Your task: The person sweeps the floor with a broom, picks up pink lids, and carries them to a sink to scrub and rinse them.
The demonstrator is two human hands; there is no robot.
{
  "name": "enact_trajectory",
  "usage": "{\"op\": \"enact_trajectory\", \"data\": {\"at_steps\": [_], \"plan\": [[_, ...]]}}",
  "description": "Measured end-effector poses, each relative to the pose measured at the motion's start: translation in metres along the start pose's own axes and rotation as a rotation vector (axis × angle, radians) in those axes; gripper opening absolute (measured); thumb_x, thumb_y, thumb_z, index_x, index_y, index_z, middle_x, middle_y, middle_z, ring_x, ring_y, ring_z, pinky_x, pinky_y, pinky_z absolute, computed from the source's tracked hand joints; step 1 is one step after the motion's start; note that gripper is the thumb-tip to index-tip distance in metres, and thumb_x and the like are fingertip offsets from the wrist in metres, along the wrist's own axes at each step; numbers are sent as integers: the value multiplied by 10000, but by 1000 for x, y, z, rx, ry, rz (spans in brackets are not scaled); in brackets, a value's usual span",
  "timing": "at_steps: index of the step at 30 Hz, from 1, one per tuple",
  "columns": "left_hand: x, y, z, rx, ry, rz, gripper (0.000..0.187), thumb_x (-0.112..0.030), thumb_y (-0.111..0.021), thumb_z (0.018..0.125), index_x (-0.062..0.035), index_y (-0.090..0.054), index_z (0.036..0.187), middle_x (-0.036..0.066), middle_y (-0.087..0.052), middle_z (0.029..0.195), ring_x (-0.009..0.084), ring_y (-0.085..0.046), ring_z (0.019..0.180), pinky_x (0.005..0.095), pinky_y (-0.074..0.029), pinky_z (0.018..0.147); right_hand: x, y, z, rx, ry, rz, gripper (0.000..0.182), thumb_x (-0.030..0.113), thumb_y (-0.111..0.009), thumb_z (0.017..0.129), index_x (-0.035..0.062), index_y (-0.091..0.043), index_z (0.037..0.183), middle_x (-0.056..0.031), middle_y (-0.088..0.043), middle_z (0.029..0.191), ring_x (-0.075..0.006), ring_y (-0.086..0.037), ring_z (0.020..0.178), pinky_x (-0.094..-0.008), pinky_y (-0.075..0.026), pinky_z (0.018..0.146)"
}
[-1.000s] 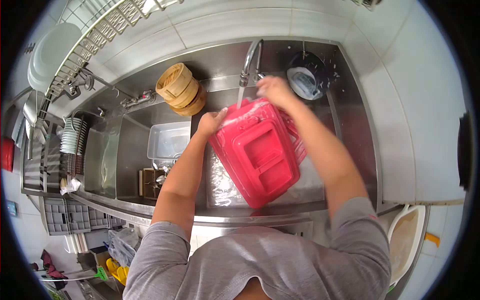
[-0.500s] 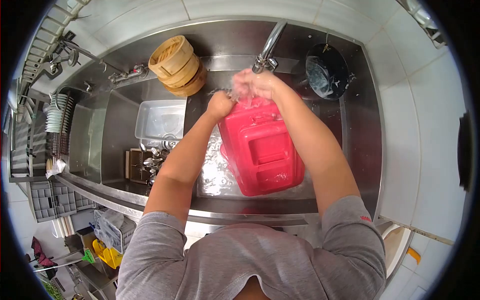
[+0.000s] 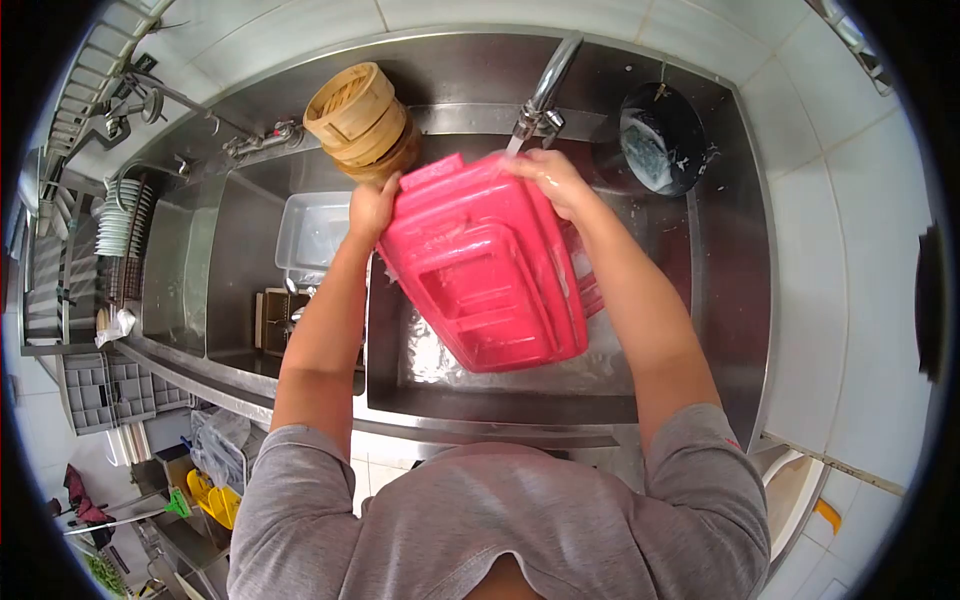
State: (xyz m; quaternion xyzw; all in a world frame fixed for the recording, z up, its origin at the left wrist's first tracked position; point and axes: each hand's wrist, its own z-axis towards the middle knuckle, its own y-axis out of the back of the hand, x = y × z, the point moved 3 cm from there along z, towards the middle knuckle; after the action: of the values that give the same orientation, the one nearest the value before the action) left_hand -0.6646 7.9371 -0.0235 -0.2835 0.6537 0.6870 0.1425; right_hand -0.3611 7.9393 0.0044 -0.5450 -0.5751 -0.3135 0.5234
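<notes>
A wet red plastic container (image 3: 490, 280) is tilted over the right-hand steel sink basin, beneath the faucet (image 3: 540, 100). At its upper left corner my left hand (image 3: 372, 208) grips the rim, fingers closed. My right hand (image 3: 552, 180) holds the upper right edge, just below the spout, where water runs onto the container. Part of a second red piece shows behind its right side.
Stacked bamboo steamers (image 3: 358, 115) stand at the back left of the basin. A black bucket (image 3: 662, 140) sits back right. Left are a clear plastic tub (image 3: 312, 230), a cutlery box (image 3: 270, 322) and a rack of plates (image 3: 118, 225).
The red container has been raised and turned, its upper left corner now further left. My left hand moved left with it; my right hand moved slightly right and now grips its edge.
</notes>
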Motion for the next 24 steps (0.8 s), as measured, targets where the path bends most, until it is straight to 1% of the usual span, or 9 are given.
{"op": "enact_trajectory", "data": {"at_steps": [4,5,6,8,12,15,18,20,24], "plan": [[-72,-4,29,-16,-371,36,494,-437,-484,888,9,-628,1045,250,-626,978,369,-635,790,433,-474,772,10,24,-23,-165,146,265,322,146,-711,796,-41,-594,1031,-131,-647,937,-198,-636,808,-322,-519,730],[-104,-8,16,85,-350,-84,515,-419,-499,885,12,-573,1155,257,-531,1212,373,-607,943,419,-457,880,8,23,-29,-161,142,250,322,146,-711,796,-41,-594,1031,-131,-647,937,-198,-636,808,-322,-519,730],[-133,-20,3,-72,-515,253,572,-430,-509,877,7,-509,1246,248,-425,1341,362,-501,1153,411,-385,999,7,29,-37,-286,152,344,305,142,-711,795,-34,-599,1018,-122,-649,938,-196,-637,810,-322,-517,736],[-164,-66,-24,-30,-558,115,628,-437,-512,873,-8,-428,1324,237,-394,1373,376,-303,1322,462,-258,1082,-2,41,-45,-452,200,493,286,131,-713,789,-19,-603,1006,-105,-651,945,-203,-639,822,-331,-512,765],[-197,-78,-91,-133,-746,90,625,-376,-531,873,-13,-368,1355,220,-351,1403,370,-238,1353,553,-164,1090,-13,38,-75,-504,237,684,296,100,-672,793,-18,-592,1053,-114,-638,996,-218,-626,890,-343,-499,803],[-161,-75,-58,9,-398,-447,602,-394,-494,883,-44,-385,1361,237,-336,1409,389,-307,1313,471,-205,1104,-6,26,-99,-474,253,629,310,62,-644,779,-7,-587,1075,-113,-633,1012,-218,-617,922,-349,-493,823],[-119,-100,-26,-101,-201,-368,610,-432,-459,897,-5,-409,1329,294,-318,1396,394,-339,1292,415,-270,1076,-4,22,-102,-262,37,467,360,69,-647,775,-3,-565,1117,-117,-634,1029,-227,-618,938,-375,-489,845],[-123,-100,-39,232,-147,-269,610,-471,-436,894,45,-491,1216,323,-516,1191,380,-496,1164,422,-389,957,-8,22,-98,-262,-28,476,364,82,-654,780,-4,-564,1122,-118,-634,1035,-229,-619,941,-377,-490,844],[-136,-73,-64,250,-6,-307,580,-423,-572,847,52,-519,1176,249,-607,1072,327,-593,1006,376,-431,891,-8,18,-105,-218,-104,483,360,115,-670,794,-4,-572,1119,-123,-635,1050,-231,-626,935,-379,-490,845]]}}
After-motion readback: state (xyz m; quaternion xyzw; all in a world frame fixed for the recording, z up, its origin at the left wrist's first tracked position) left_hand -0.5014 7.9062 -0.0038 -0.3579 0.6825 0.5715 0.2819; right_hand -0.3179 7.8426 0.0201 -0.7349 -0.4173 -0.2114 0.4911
